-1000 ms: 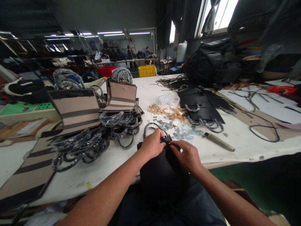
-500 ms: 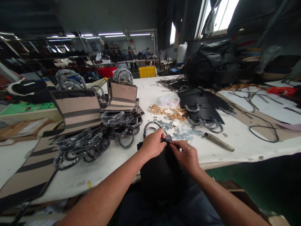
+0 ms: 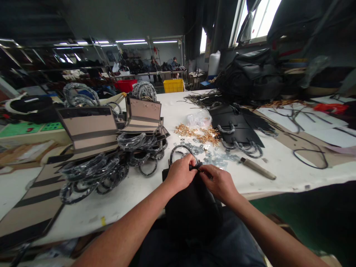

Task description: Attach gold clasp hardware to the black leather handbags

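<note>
A black bag panel point(image 3: 191, 207) lies across my lap against the table edge. A ring-shaped handle point(image 3: 172, 151), wrapped in clear plastic, stands up at its top. My left hand point(image 3: 180, 172) is closed on the black tab at the handle's end. From the right, my right hand point(image 3: 218, 181) pinches at the same tab, thumb and forefinger together. A tiny gold glint shows at its fingertips; the piece itself is mostly hidden. Just beyond the hands lie gold metal fasteners point(image 3: 209, 136) and thin grey metal plates point(image 3: 215, 157).
Panels with wrapped handles point(image 3: 94, 174) are piled on the left. A tool with a pale handle point(image 3: 258, 168) rests at right. Behind are a clear plastic bag point(image 3: 199, 118) and black panels point(image 3: 236, 120). A yellow crate point(image 3: 173, 85) and people stand far back.
My right hand has shifted slightly left and in closer to the left hand. The tab between them is now more covered by the fingers. The view has moved a little.
</note>
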`<state>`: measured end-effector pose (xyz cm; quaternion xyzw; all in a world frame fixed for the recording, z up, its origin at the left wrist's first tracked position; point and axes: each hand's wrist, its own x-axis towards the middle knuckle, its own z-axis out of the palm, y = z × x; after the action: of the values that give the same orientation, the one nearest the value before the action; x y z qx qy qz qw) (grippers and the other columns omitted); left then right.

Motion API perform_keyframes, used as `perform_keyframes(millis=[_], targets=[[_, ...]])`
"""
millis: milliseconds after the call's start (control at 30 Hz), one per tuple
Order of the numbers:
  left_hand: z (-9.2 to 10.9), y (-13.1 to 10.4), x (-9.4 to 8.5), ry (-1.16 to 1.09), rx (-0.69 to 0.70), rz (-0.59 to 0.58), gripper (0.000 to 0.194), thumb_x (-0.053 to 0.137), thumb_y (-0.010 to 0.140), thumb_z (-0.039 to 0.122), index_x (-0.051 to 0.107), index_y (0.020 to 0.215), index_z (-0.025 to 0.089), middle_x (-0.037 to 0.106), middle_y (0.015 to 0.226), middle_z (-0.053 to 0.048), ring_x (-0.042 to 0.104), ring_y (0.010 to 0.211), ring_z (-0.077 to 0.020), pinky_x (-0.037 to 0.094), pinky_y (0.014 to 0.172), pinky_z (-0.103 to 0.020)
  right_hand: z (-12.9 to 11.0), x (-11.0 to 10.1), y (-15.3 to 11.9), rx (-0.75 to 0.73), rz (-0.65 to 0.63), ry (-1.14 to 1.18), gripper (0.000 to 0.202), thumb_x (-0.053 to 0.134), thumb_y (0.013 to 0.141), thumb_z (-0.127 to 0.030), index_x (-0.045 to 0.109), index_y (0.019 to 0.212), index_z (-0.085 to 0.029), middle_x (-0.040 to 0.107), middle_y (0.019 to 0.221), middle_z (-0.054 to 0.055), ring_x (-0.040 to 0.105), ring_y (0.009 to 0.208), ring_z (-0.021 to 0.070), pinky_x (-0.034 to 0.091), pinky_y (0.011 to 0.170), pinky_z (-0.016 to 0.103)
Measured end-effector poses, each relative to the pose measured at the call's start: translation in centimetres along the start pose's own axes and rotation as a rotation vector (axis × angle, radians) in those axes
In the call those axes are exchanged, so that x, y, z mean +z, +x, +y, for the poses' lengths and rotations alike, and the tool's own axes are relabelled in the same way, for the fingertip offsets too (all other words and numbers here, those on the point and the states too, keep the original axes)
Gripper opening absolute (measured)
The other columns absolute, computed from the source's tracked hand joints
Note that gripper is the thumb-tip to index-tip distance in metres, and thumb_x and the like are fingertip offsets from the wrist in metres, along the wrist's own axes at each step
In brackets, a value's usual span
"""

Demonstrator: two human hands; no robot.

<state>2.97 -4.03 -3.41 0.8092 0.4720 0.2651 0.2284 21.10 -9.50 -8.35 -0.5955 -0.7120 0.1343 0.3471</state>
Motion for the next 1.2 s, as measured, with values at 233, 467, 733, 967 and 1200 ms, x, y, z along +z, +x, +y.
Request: perform_keyframes(millis=[233,467,733,967,1200], targets=[[0.8,-0.3,-0.1,-0.028,0.005,0.026,0.022,0.067,0.075,0.010,0.052,0.080,0.024,0.060,0.074,0.006,0.054,0.068,-0.0151,0.036,0.065,-0.027,-1.6,-2.1,0.8,0.032,-0.130,-0.048,0.016,0.058,0.091,-0.024,0.071,0.100,-0.028,0.075,0.091,-0.001,0.067,0.078,0.0181,0.041,0.069,0.028],[1.7,-0.7,-0.2,0.005,0.054,0.060,0.018,0.064,0.080,0.011,0.052,0.080,0.025,0.060,0.073,0.007,0.055,0.066,-0.0142,0.034,0.065,-0.027,-1.4,-2.1,1.1,0.058,-0.131,0.071,0.014,0.059,0.089,-0.026,0.070,0.098,-0.027,0.073,0.085,-0.002,0.066,0.076,0.0179,0.042,0.070,0.028],[2.1,-1.2,-1.7,-0.097,0.084,-0.008,0.021,0.069,0.082,0.017,0.050,0.077,0.024,0.060,0.073,0.007,0.056,0.067,-0.0135,0.037,0.066,-0.027,0.1,-4.4,2.6,0.154,-0.210,0.184,0.046,0.080,0.077,-0.042,0.070,0.120,-0.027,0.065,0.071,-0.005,0.058,0.063,0.0157,0.040,0.061,0.027],[1.6,-1.4,-1.8,-0.010,0.100,-0.045,0.015,0.068,0.085,0.017,0.055,0.083,0.024,0.067,0.080,0.005,0.064,0.073,-0.0159,0.044,0.069,-0.028,1.0,-4.2,2.4,0.153,-0.347,0.389,0.041,0.076,0.080,-0.060,0.076,0.090,-0.020,0.069,0.080,0.000,0.060,0.076,0.0184,0.041,0.064,0.026],[4.3,-5.8,-6.3,0.167,0.437,0.287,0.029,0.062,0.093,0.016,0.061,0.120,0.029,0.077,0.111,-0.004,0.074,0.099,-0.0231,0.059,0.089,-0.039,1.5,-1.2,1.9,0.312,-0.218,0.344,0.037,0.074,0.081,-0.054,0.072,0.078,-0.017,0.064,0.067,-0.002,0.055,0.064,0.0153,0.035,0.056,0.024]])
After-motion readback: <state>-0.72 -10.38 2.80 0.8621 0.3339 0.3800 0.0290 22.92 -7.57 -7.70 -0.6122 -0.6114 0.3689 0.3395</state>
